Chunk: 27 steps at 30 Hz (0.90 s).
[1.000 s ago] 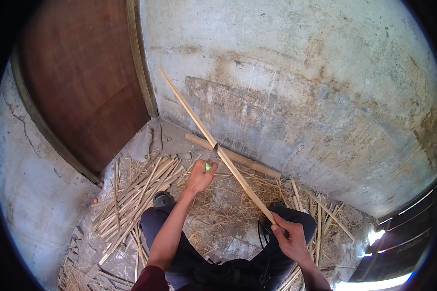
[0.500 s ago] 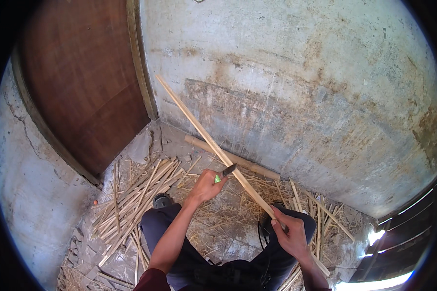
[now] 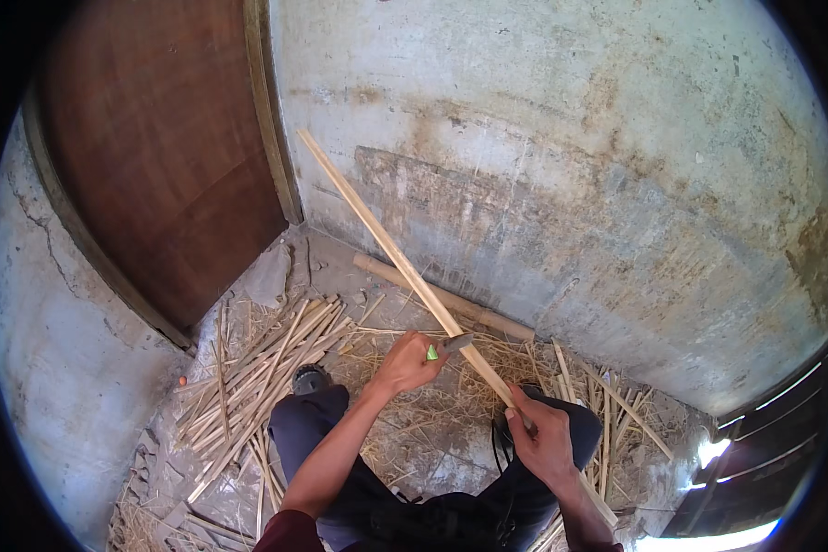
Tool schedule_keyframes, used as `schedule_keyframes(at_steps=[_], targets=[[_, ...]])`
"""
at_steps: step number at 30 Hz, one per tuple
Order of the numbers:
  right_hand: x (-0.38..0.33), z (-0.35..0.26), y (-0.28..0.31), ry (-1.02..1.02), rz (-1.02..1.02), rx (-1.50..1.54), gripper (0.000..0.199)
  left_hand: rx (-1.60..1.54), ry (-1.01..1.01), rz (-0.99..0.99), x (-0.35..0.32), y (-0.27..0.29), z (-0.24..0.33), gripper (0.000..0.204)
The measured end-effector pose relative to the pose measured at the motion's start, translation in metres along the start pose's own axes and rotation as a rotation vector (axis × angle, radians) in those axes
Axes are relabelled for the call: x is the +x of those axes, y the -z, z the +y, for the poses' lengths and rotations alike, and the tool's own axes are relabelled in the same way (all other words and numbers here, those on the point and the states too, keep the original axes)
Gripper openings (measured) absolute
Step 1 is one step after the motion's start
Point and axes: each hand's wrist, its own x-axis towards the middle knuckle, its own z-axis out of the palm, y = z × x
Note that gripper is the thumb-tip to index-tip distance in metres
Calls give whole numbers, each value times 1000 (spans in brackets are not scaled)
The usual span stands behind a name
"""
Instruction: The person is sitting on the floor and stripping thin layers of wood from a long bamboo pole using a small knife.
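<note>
My left hand (image 3: 408,362) is closed around the handle of a knife (image 3: 456,343), a bit of light green showing at its grip. The dark blade lies against a long pale bamboo strip (image 3: 391,248), a little above my right hand. My right hand (image 3: 542,436) grips the strip's lower end beside my right knee. From there the strip slants up and to the left, its far tip in front of the wall near the door frame.
Many cut strips (image 3: 258,377) lie in a loose pile left of my legs. More strips (image 3: 607,423) lie on the right. A bamboo pole (image 3: 446,299) rests along the foot of the stained wall (image 3: 561,184). Shavings cover the floor between my feet. A brown door (image 3: 161,147) stands at the left.
The knife in my left hand has moved down and right along the strip, nearer my right hand. My right hand and the strip have shifted slightly.
</note>
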Motion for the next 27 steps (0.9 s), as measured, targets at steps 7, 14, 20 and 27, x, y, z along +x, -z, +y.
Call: schedule_keyframes(at_steps=[7, 14, 20, 27], targets=[[-3, -2, 3, -11, -11, -57, 39, 51, 18, -1, 6, -1, -5, 32], [-4, 0, 8, -11, 3, -38, 31, 50, 15, -10, 9, -4, -6, 31], [-7, 2, 8, -37, 0, -26, 36, 88, -24, 27, 13, -4, -16, 32], [-25, -5, 18, -93, -5, 11, 35, 62, 144, 132, 25, 35, -30, 36]])
